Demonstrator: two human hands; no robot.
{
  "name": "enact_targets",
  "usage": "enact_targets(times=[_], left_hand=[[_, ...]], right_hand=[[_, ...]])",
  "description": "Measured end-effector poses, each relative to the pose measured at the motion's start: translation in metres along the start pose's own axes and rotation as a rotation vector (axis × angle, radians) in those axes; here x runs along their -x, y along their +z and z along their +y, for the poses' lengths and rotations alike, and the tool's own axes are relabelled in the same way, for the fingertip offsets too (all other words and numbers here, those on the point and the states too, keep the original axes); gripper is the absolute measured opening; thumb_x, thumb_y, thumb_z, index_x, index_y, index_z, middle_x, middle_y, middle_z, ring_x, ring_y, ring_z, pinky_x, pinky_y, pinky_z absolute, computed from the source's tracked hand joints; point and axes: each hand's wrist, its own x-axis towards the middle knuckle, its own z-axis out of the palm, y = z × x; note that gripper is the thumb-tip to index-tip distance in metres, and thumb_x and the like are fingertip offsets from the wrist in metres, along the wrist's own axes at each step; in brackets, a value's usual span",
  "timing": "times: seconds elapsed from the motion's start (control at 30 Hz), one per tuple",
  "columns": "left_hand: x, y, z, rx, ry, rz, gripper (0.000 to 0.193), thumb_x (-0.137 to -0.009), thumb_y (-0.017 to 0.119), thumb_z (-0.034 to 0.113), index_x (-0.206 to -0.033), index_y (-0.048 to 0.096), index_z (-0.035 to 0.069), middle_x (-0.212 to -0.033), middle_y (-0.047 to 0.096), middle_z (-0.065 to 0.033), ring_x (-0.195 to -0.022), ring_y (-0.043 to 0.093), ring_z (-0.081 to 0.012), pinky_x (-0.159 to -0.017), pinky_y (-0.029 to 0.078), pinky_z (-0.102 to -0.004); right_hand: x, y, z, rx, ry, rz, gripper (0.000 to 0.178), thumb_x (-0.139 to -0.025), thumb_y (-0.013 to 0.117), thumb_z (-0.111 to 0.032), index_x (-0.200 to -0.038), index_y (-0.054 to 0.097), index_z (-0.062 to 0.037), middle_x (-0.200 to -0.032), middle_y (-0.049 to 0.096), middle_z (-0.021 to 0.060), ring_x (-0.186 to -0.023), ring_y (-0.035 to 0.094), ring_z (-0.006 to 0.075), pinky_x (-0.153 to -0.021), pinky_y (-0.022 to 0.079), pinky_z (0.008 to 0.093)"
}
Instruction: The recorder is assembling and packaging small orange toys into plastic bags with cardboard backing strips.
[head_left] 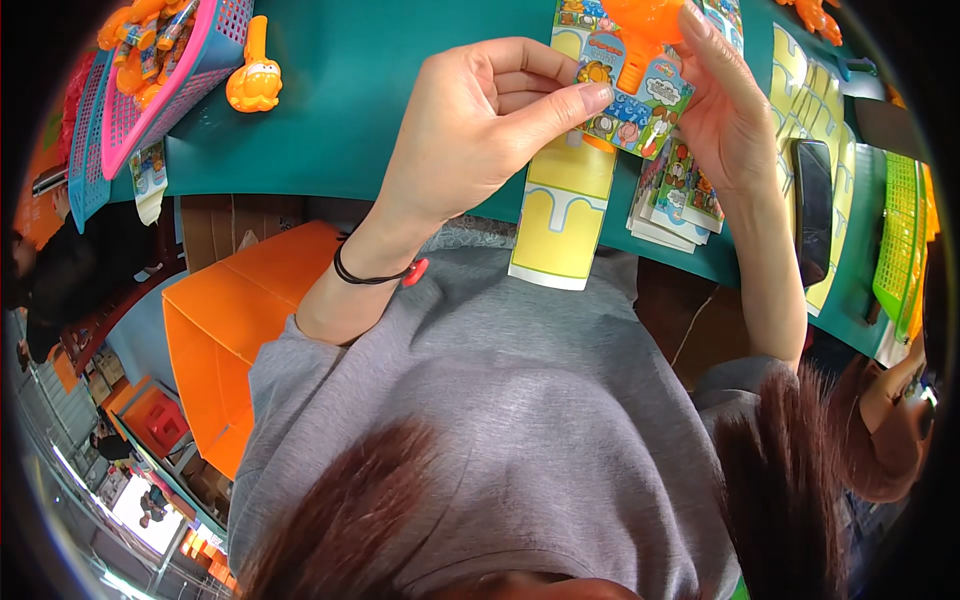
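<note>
At the far edge, right of centre, an orange toy [633, 65] lies against a printed card [660, 100]. The left hand [455, 125] pinches the card's left edge between thumb and fingers; the right hand [728, 115] grips the toy from the right, its finger placement partly hidden. Toy and card are brought together; whether they are fastened cannot be told. Apparently outstanding: a card stack [680, 200] just nearer, and a loose toy [255, 85] at far left, no card visible on it. The pink-rimmed basket [128, 145] beside it holds orange toys and small tubes [150, 60]. The orange bin's [235, 310] contents are not visible.
</note>
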Motion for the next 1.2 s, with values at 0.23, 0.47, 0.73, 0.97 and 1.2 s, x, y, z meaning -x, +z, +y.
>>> enact_targets(times=[0.23, 0.47, 0.73, 0.97, 1.2], left_hand=[[-0.001, 0.000, -0.001, -0.024, -0.006, 0.008, 0.021, -0.090, 0.069, 0.009, -0.102, 0.064, -0.007, -0.095, 0.071, -0.0125, -0.088, 0.067, -0.0131, -0.083, 0.052, -0.0247], [0.000, 0.002, -0.002, -0.038, 0.006, 0.017, 0.020, -0.086, 0.072, 0.004, -0.100, 0.062, -0.006, -0.096, 0.070, -0.0141, -0.090, 0.069, -0.0154, -0.083, 0.055, -0.0257], [0.002, 0.006, -0.006, -0.096, 0.026, 0.048, 0.026, -0.083, 0.075, 0.002, -0.102, 0.060, -0.006, -0.099, 0.070, -0.0153, -0.093, 0.070, -0.0185, -0.084, 0.057, -0.0278], [0.001, 0.006, -0.014, -0.195, 0.198, 0.234, 0.031, -0.078, 0.081, 0.005, -0.097, 0.061, -0.007, -0.094, 0.071, -0.0163, -0.081, 0.072, -0.0178, -0.074, 0.058, -0.0264], [-0.006, 0.006, 0.021, -0.166, 0.034, 0.221, 0.086, -0.073, 0.086, 0.010, -0.140, 0.032, 0.001, -0.091, 0.066, -0.0108, -0.074, 0.064, -0.0100, -0.068, 0.052, -0.0212]], right_hand=[[0.000, -0.003, 0.001, -0.027, -0.001, 0.006, 0.041, -0.095, 0.061, -0.018, -0.131, 0.053, -0.0012, -0.120, 0.065, 0.0115, -0.097, 0.068, 0.0153, -0.083, 0.055, 0.0256], [0.000, 0.002, 0.001, -0.059, -0.001, -0.008, 0.042, -0.095, 0.061, -0.017, -0.133, 0.052, -0.0012, -0.121, 0.065, 0.0103, -0.097, 0.067, 0.0134, -0.082, 0.055, 0.0237], [0.004, 0.007, 0.000, 0.010, -0.042, 0.037, 0.044, -0.093, 0.064, -0.015, -0.134, 0.050, -0.0023, -0.122, 0.063, 0.0077, -0.098, 0.065, 0.0110, -0.082, 0.052, 0.0203], [0.009, 0.029, -0.005, 0.112, 0.045, 0.197, 0.027, -0.095, 0.062, -0.017, -0.119, 0.057, -0.0060, -0.108, 0.065, 0.0017, -0.094, 0.063, 0.0073, -0.078, 0.048, 0.0179], [0.003, -0.012, 0.019, 0.306, -0.120, -0.070, 0.052, -0.094, 0.065, -0.018, -0.138, 0.041, -0.0033, -0.125, 0.058, 0.0090, -0.117, 0.056, 0.0166, -0.099, 0.046, 0.0323]])
